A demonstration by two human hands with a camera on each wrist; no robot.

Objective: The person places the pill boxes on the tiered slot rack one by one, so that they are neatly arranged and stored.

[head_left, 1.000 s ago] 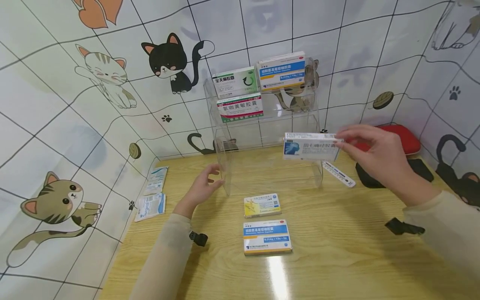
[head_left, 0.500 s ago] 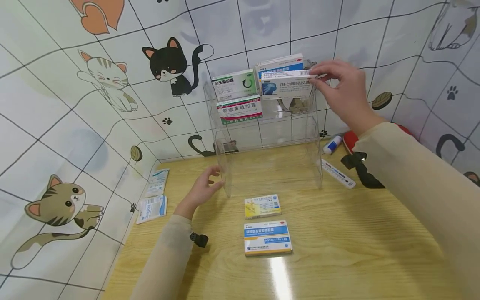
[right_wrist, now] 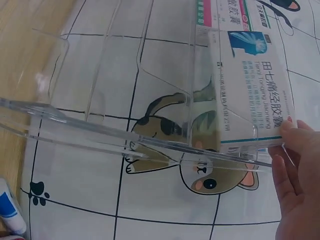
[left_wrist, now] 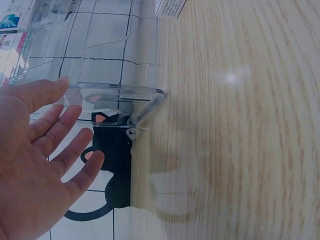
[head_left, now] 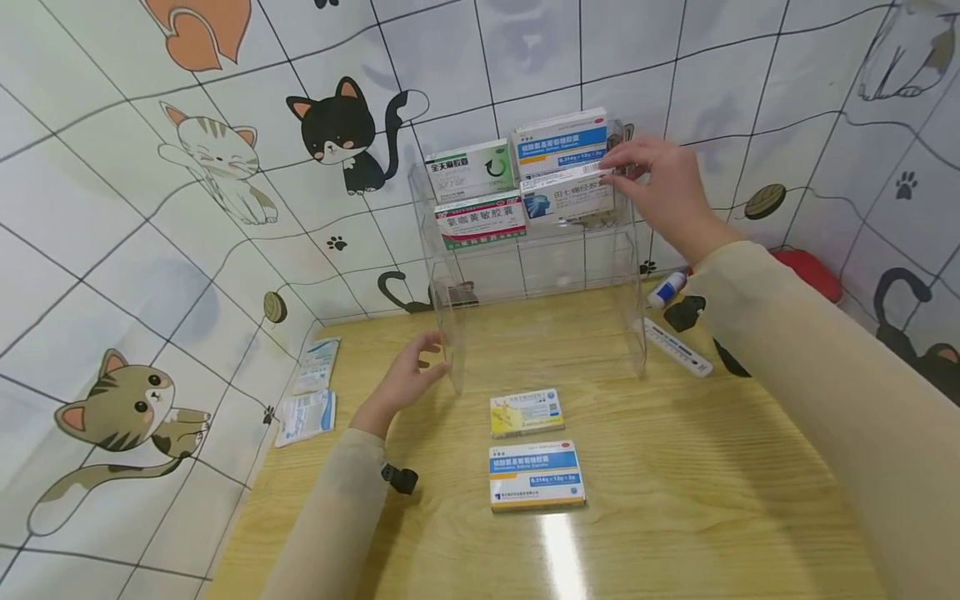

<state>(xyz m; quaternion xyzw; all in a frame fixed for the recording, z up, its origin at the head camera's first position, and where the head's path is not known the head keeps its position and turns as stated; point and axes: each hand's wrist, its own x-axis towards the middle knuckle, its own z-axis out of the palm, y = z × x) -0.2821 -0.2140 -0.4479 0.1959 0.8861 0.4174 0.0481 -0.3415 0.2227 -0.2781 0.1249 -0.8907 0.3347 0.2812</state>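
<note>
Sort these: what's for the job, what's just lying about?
Likely the job:
clear plastic rack
held white cardboard box
other colourful cardboard boxes

Likely lying about:
flat white and blue packets
slim white stick
white and blue bottle
rounded red case

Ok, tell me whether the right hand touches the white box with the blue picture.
Touching: in the right wrist view, the right hand has its thumb on the white box near one corner.

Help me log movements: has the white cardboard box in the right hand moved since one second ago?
Yes, the white box moved up and left relative to the clear plastic rack, though it is lower than half a second ago.
</note>
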